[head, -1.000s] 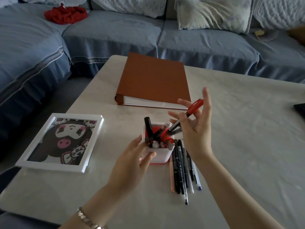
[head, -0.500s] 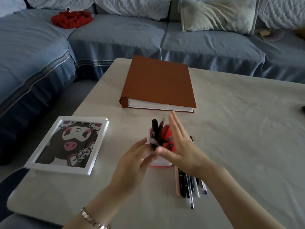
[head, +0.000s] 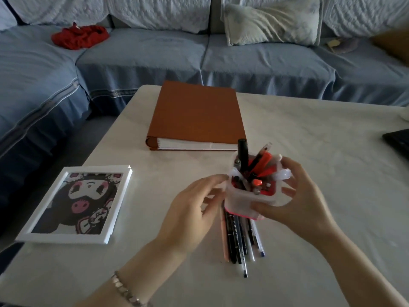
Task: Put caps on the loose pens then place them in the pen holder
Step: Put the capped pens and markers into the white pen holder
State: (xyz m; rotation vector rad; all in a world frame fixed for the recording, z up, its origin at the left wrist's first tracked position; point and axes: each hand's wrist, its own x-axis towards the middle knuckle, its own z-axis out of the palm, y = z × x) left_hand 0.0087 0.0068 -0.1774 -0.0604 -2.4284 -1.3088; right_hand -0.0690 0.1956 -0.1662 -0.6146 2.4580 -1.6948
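At the table's (head: 309,140) near side, a white, red-bottomed pen holder (head: 240,202) crammed with black and red pens (head: 254,171) is gripped by the curled right hand (head: 294,200), with the relaxed left hand (head: 194,207) touching it.

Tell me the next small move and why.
Probably let the left hand drop to the loose pens and pick one up. The right hand grips the pen holder, the left holds nothing, and several pens lie on the table at the holder's near side, not yet in it.
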